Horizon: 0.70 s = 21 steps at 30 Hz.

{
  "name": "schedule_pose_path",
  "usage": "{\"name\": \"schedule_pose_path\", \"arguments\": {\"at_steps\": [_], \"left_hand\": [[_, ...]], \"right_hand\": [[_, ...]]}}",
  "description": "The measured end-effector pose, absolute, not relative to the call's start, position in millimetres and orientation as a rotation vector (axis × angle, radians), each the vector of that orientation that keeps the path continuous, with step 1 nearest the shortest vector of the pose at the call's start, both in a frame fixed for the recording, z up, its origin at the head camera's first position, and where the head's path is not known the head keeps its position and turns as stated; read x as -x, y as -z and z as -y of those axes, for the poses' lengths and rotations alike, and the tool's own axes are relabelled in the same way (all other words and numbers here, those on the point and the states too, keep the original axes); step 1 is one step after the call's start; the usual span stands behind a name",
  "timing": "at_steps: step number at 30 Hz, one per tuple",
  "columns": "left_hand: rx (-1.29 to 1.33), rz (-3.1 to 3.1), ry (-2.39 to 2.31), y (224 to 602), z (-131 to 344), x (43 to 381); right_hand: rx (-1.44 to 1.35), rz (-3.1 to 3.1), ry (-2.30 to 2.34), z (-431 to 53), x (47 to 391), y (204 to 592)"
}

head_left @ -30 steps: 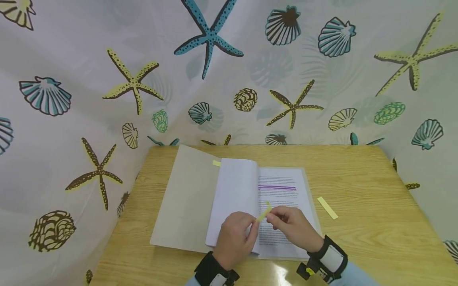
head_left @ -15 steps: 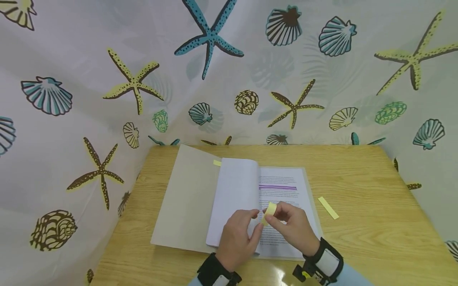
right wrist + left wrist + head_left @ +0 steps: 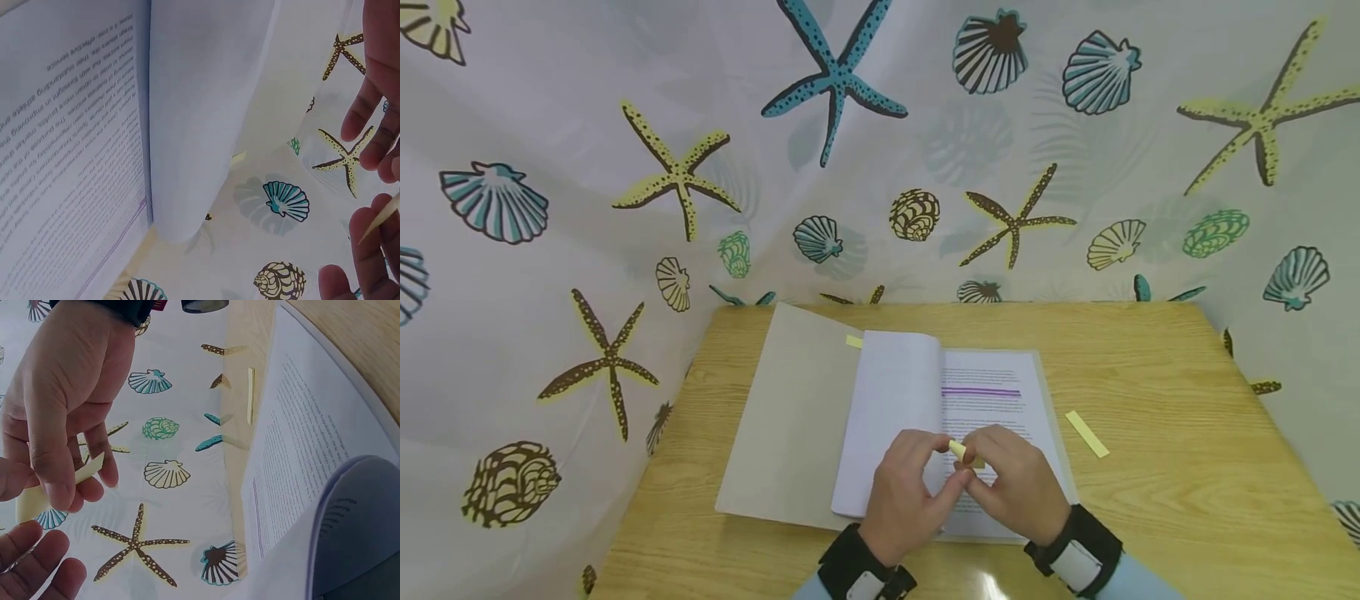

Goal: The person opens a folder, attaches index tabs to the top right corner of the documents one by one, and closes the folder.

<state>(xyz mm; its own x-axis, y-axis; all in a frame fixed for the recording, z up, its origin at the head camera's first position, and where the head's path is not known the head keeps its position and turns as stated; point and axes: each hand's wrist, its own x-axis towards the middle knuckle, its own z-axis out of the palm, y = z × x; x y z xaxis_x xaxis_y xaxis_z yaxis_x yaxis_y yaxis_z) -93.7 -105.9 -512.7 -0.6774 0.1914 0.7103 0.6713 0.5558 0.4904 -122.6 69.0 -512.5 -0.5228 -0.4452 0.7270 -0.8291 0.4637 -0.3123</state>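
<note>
We counted 1 tab (image 3: 853, 342) edging turned pages (image 3: 891, 400), 1 loose strip (image 3: 1087, 434) with wide table (image 3: 1195, 467) rightward, 1 curled strip (image 3: 957, 449) above the book (image 3: 793, 425): right hand (image 3: 1021, 483) pinching, left hand (image 3: 906, 493) we couldn't tell.

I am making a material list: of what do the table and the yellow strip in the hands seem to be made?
The table: wood or wood-look laminate, somewhat glossy; grain lines show, with a bright glint. The held yellow strip: probably paper, matte; it looks thin, smoothly bent and without shine.
</note>
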Motion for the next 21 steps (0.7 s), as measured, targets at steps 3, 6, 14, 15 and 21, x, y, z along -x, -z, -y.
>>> {"name": "schedule_pose_path", "arguments": {"at_steps": [3,6,14,15,21], "left_hand": [[0.671,2.185,1.061,511.6,105.9,94.7],[0.657,2.186,1.063,511.3,105.7,95.7],[0.636,2.189,1.035,510.7,104.5,97.1],[0.631,2.192,1.034,510.5,104.7,96.7],[0.631,2.184,1.030,508.8,104.8,93.4]], "right_hand": [[-1.066,2.108,-0.820,-70.4,124.0,509.2],[-1.083,2.054,-0.762,-71.3,126.2,506.6],[-1.103,2.031,-0.735,-73.0,126.9,503.5],[-1.109,2.039,-0.756,-73.4,126.7,503.6],[-1.095,2.103,-1.174,-76.7,124.6,504.2]]}}
